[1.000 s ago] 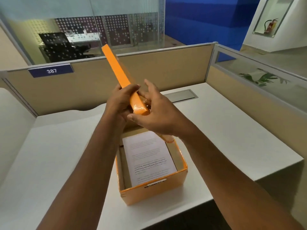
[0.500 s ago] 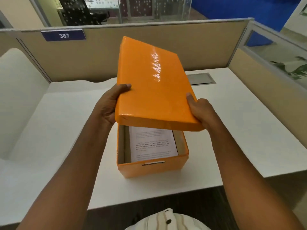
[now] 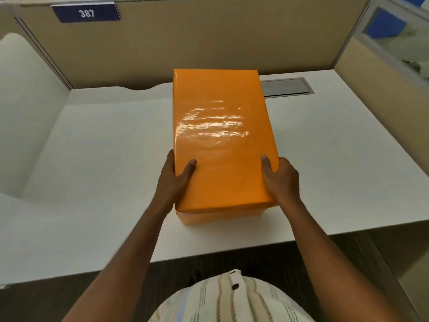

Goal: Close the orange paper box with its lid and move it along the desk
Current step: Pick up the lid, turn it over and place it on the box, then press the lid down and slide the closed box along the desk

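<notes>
The glossy orange lid lies flat on top of the orange paper box, of which only a strip of the near wall shows below the lid's front edge. The box stands on the white desk near its front edge. My left hand grips the lid's left side, thumb on top. My right hand grips the right side the same way. The papers inside are hidden.
A grey cable hatch is set into the desk behind the box on the right. Beige partition walls enclose the desk at the back and right, with a blue "387" plate. The desk's front edge runs just below the box.
The lid came down from a tilted hold above the open box and now covers it; the papers are no longer visible. Both hands followed it down along its sides.
</notes>
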Motion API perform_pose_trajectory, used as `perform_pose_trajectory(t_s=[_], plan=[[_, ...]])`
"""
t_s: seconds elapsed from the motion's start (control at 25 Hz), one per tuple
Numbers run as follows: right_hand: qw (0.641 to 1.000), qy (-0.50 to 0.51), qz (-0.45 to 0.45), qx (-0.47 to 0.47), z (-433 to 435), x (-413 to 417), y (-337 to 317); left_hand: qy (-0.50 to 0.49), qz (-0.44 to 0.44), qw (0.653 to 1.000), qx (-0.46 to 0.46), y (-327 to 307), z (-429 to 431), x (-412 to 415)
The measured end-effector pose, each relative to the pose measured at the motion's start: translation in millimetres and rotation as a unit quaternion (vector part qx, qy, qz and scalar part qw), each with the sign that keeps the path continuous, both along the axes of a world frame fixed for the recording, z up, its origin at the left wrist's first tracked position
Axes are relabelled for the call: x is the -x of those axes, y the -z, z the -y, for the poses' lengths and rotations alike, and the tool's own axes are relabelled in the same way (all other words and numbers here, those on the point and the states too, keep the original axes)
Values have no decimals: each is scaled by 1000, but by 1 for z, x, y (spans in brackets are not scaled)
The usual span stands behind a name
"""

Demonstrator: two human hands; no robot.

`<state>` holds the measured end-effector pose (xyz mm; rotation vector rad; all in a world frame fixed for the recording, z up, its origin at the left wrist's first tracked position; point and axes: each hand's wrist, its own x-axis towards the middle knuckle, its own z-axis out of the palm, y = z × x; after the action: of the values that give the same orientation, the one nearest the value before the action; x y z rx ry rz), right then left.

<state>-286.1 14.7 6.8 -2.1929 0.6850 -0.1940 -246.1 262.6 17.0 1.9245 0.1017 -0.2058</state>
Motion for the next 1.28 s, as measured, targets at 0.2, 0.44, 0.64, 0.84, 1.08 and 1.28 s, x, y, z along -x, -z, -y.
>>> perform_pose_trajectory(t_s=[0.2,0.44,0.64,0.84,1.08,1.28], plan=[[1000,3,23,15,-11,10,11,10,10,1000,-16,18,-11,2],[997,16,22,67,-21,12,14,-3,33,999,4,31,-17,3],[994,16,3,108,-26,13,15,-46,60,997,21,35,-16,7],[990,-13,-39,134,-17,8,22,-82,72,994,31,37,-17,8],[984,-24,-55,170,-12,-12,27,-121,76,990,-2,39,-11,-2],[978,-8,-51,202,-16,-23,31,-126,76,989,-25,45,-10,-11]])
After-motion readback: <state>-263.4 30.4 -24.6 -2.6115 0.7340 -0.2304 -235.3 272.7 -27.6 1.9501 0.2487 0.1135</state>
